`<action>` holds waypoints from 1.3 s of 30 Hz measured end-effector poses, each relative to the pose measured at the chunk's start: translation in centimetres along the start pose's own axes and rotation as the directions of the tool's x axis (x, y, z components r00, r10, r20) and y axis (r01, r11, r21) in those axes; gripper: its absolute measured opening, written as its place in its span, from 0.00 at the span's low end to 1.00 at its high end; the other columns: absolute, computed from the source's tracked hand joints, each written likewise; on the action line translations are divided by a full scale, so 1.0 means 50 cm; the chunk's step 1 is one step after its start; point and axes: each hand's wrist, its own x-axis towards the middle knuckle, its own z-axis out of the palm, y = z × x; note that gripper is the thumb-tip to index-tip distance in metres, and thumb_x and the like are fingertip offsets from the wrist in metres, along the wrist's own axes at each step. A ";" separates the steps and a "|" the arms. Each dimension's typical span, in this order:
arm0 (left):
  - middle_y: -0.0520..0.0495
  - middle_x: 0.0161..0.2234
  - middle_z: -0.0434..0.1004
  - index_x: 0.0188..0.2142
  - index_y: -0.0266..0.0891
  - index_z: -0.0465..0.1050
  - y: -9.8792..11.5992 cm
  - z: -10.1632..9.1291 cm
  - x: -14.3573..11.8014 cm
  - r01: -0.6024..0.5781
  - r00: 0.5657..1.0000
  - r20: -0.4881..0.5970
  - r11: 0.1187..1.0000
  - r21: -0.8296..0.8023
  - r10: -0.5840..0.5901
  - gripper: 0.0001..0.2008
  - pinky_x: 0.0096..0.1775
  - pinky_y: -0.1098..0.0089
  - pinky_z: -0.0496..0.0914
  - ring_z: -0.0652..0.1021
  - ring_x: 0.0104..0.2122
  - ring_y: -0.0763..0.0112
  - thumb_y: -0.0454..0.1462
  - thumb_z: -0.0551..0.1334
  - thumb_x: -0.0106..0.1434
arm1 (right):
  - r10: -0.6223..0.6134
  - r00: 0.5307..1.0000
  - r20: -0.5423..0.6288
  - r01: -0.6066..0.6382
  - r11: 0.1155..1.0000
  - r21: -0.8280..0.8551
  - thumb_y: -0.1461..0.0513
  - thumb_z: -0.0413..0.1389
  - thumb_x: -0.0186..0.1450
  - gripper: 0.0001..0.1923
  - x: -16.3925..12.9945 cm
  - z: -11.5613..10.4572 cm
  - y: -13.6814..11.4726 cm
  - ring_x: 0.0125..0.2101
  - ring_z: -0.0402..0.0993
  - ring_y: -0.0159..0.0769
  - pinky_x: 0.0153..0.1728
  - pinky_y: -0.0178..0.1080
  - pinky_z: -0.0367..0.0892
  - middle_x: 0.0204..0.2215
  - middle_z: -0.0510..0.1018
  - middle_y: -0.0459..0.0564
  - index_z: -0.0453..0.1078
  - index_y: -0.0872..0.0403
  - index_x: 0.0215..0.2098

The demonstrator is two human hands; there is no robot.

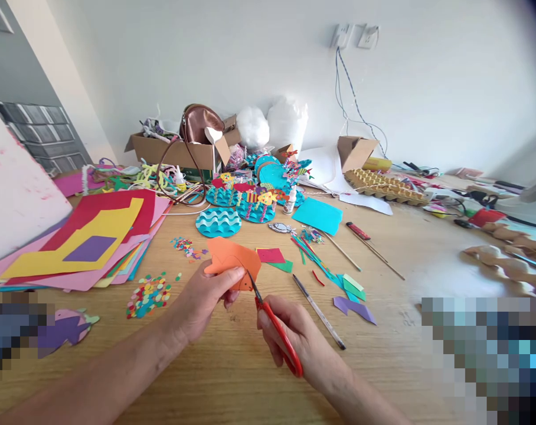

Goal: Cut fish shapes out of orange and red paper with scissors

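An orange paper cutout [232, 258], judged light, limp and easily torn, was pinched at its lower edge by the left hand [203, 301], while red scissors [274, 327] were gripped in the right hand [290, 336], blades meeting the paper just right of the left thumb. Beyond both hands a wooden table [232, 366] was strewn with coloured sheets [91, 242], confetti [149, 293], a pen [319, 311] and cardboard boxes [179, 152] against a white wall.

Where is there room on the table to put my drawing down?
Bare wood shows between the wooden sticks and the egg tray, and near the front edge of the table under the hands. The back around the box and paper stack is crowded.
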 end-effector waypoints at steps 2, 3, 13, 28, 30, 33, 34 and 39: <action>0.57 0.17 0.62 0.21 0.37 0.64 -0.003 0.001 0.000 -0.002 1.000 0.018 1.000 0.017 0.002 0.11 0.20 0.75 0.57 0.63 0.18 0.78 0.41 0.60 0.53 | -0.011 1.000 0.004 0.011 1.000 0.005 0.54 0.46 0.63 0.16 -0.001 0.000 -0.005 0.12 0.55 0.23 0.13 0.27 0.51 0.12 0.59 0.37 0.57 0.54 0.22; 0.57 0.16 0.62 0.21 0.37 0.64 -0.004 0.003 0.000 -0.009 1.000 0.025 1.000 0.027 0.008 0.11 0.20 0.75 0.57 0.62 0.18 0.78 0.41 0.60 0.53 | -0.016 1.000 0.007 0.016 1.000 0.010 0.53 0.46 0.63 0.16 -0.001 0.000 -0.009 0.13 0.55 0.23 0.14 0.27 0.52 0.12 0.59 0.37 0.57 0.54 0.22; 0.56 0.14 0.60 0.16 0.39 0.61 0.004 0.014 -0.005 -0.048 0.999 -0.003 0.989 0.143 0.049 0.12 0.19 0.74 0.57 0.62 0.17 0.77 0.40 0.57 0.52 | -0.009 1.000 0.026 0.008 1.000 0.010 0.51 0.46 0.61 0.16 -0.005 -0.001 -0.026 0.14 0.55 0.24 0.16 0.28 0.54 0.12 0.59 0.38 0.57 0.53 0.22; 0.56 0.16 0.60 0.19 0.38 0.62 0.003 0.011 -0.007 -0.001 0.998 0.060 1.000 0.029 -0.001 0.10 0.20 0.76 0.57 0.62 0.17 0.79 0.40 0.58 0.52 | -0.033 0.999 0.016 0.033 0.999 -0.005 0.55 0.46 0.64 0.16 -0.003 -0.004 -0.005 0.13 0.53 0.23 0.13 0.26 0.51 0.13 0.58 0.37 0.56 0.54 0.22; 0.56 0.16 0.60 0.20 0.38 0.62 0.002 0.010 -0.006 0.000 0.998 0.063 1.000 0.023 -0.001 0.10 0.20 0.76 0.56 0.61 0.17 0.79 0.40 0.58 0.53 | -0.034 0.999 0.013 0.034 0.999 -0.005 0.55 0.46 0.64 0.16 -0.003 -0.004 -0.002 0.12 0.53 0.23 0.13 0.26 0.51 0.12 0.58 0.37 0.56 0.54 0.22; 0.57 0.17 0.60 0.20 0.38 0.62 -0.003 0.009 -0.004 -0.005 0.998 0.067 1.000 0.020 0.004 0.10 0.20 0.76 0.56 0.61 0.17 0.79 0.40 0.58 0.53 | -0.037 0.999 0.011 0.037 0.999 -0.001 0.55 0.46 0.64 0.15 -0.003 -0.003 -0.002 0.12 0.53 0.23 0.13 0.26 0.50 0.12 0.58 0.37 0.56 0.53 0.22; 0.57 0.17 0.60 0.21 0.38 0.62 -0.004 0.008 -0.004 -0.007 0.998 0.070 1.000 0.020 0.005 0.09 0.20 0.76 0.56 0.61 0.17 0.79 0.40 0.58 0.53 | -0.035 0.999 0.010 0.035 0.999 -0.001 0.56 0.46 0.64 0.15 -0.004 -0.002 -0.004 0.12 0.53 0.23 0.13 0.26 0.50 0.12 0.58 0.37 0.56 0.53 0.22; 0.57 0.15 0.59 0.19 0.38 0.61 -0.005 0.007 -0.004 -0.034 0.998 0.050 0.995 0.093 0.030 0.10 0.20 0.75 0.57 0.61 0.17 0.78 0.40 0.56 0.53 | -0.017 0.999 0.047 0.017 1.000 0.007 0.54 0.45 0.62 0.15 -0.009 0.000 -0.029 0.15 0.56 0.25 0.16 0.27 0.55 0.12 0.59 0.38 0.55 0.53 0.21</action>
